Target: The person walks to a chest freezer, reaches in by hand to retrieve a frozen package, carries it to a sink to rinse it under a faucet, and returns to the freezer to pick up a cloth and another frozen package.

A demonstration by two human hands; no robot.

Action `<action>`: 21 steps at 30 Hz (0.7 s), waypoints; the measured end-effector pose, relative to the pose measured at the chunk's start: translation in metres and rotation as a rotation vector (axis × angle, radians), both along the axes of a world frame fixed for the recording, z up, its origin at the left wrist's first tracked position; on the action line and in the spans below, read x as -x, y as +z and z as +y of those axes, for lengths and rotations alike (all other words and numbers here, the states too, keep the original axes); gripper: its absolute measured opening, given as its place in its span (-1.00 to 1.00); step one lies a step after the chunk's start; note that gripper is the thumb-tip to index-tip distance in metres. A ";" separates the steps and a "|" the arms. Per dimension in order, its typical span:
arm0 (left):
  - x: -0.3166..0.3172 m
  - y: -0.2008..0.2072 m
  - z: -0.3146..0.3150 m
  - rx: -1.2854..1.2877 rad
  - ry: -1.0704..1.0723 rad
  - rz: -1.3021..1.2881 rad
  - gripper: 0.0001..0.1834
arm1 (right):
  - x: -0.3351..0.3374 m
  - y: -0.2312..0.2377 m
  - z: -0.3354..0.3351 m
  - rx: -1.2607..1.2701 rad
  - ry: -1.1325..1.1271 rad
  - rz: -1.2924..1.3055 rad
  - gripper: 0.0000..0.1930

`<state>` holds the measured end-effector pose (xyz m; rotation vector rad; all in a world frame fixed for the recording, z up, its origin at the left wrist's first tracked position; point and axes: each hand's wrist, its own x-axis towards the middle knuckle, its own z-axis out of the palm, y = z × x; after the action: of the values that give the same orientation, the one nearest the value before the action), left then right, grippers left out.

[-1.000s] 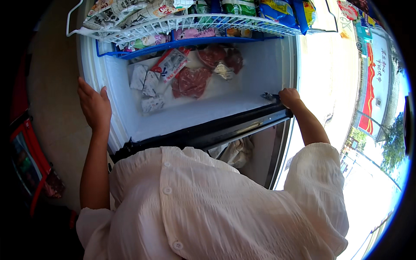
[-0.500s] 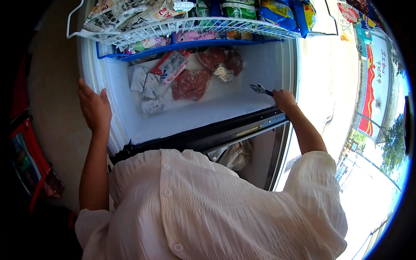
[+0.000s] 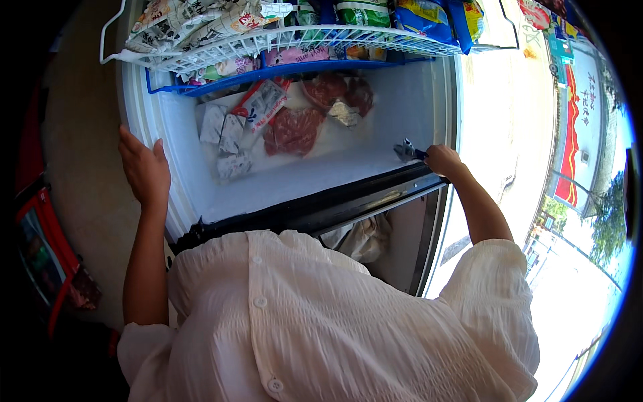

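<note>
Blue-handled, a metal tool [image 3: 409,152] was clasped in the right hand [image 3: 442,161] at the near right corner of the freezer [image 3: 268,194]; the left hand [image 3: 145,171], open, thumb apart, lay along the freezer's left edge. Red meat [image 3: 293,131] sat inside the freezer.

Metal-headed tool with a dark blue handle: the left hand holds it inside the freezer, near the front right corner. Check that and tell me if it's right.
One thing is wrong: the right hand holds the metal-headed tool, as the head view shows. It is indeed inside the freezer, near the front right corner, with a dark blue handle.
</note>
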<state>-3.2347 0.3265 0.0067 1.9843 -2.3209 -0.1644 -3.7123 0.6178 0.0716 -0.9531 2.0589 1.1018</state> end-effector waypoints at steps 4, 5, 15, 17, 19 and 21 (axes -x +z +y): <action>0.004 0.001 -0.003 0.003 0.007 -0.003 -0.23 | -0.003 0.008 -0.012 0.025 0.065 0.048 -0.79; 0.004 0.001 -0.002 0.006 0.008 -0.012 -0.23 | -0.005 0.007 -0.010 0.071 0.036 0.066 -0.80; 0.002 0.001 0.000 -0.005 0.007 0.002 -0.24 | -0.007 0.012 0.001 0.176 -0.055 0.137 -0.81; 0.001 0.001 -0.003 -0.009 0.004 0.025 -0.24 | -0.005 0.014 0.002 0.109 -0.046 0.135 -0.81; 0.002 0.003 -0.002 -0.024 0.004 0.014 -0.24 | -0.005 0.007 0.006 0.042 -0.033 0.148 -0.81; 0.002 0.004 -0.001 -0.027 0.009 0.002 -0.24 | -0.005 0.004 0.003 0.122 -0.029 0.174 -0.79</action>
<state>-3.2366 0.3255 0.0111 2.0055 -2.3203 -0.1988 -3.7071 0.6205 0.0760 -0.9101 2.2966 1.0875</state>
